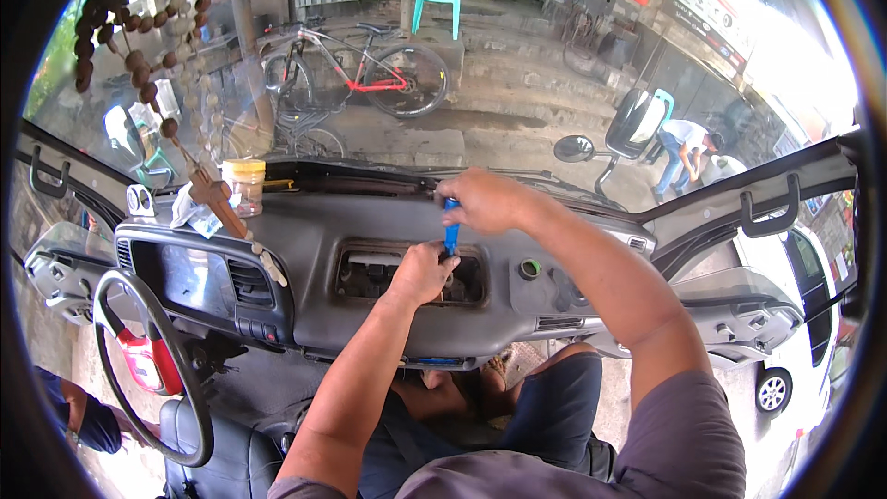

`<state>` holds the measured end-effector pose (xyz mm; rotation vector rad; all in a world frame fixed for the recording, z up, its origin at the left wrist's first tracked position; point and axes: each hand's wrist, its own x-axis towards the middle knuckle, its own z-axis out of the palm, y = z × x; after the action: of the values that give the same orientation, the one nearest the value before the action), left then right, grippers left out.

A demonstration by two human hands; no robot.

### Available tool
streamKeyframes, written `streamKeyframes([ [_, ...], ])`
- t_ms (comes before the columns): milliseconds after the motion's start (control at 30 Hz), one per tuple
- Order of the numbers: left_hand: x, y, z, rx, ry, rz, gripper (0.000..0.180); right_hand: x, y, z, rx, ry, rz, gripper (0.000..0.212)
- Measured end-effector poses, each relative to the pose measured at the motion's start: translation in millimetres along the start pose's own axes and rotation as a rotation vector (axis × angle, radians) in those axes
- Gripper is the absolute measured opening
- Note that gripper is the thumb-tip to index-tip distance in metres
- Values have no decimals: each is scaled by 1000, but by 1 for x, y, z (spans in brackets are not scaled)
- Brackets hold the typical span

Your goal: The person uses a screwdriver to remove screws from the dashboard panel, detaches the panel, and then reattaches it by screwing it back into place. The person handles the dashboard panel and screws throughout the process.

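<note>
A blue-handled screwdriver (451, 236) stands nearly upright over the rectangular opening (370, 263) in the middle of the dashboard. My right hand (480, 201) grips the top of its handle from above. Lower down, my left hand (423, 273) is closed with thumb and fingers around the lower end of the screwdriver, at the opening. The screwdriver's tip is hidden behind my left hand. Inside the opening, metal and dark parts show; the detail is too small to make out.
A steering wheel (199, 407) stands at the left, beside the instrument panel (189, 282). A wooden rosary (212, 194) hangs before a yellow-lidded jar (245, 187) on the dashboard. Beyond the windshield are a bicycle (356, 79) and a bending person (684, 152). Another person's arm (78, 407) shows at the left.
</note>
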<state>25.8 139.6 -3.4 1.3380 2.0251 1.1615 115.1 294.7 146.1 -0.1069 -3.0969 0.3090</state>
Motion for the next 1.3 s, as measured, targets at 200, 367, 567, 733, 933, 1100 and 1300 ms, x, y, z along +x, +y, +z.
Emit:
streamKeyframes([
  [200, 1, -7, 5, 28, 31, 67, 26, 4, -5, -1, -128, -141, 53, 34],
  [367, 2, -4, 4, -90, 9, -8, 25, 0, 0, -4, -41, -3, -92, 43],
  [567, 1, -1, 2, 20, -26, 43, 23, -1, -6, -3, -186, -203, 139, 36],
  [733, 1, -6, 3, 3, -26, 63, 23, -6, -5, -3, -7, -74, -34, 41],
  [933, 2, -7, 5, 65, -41, 86, 22, -3, -1, -3, -72, -186, 165, 41],
  [1100, 0, -5, 4, -18, -67, -5, 21, -9, -6, 0, -44, -84, 52, 46],
  [1300, -5, 0, 1, -43, -43, 7, 24, -3, -32, 5, -153, -194, 270, 65],
])
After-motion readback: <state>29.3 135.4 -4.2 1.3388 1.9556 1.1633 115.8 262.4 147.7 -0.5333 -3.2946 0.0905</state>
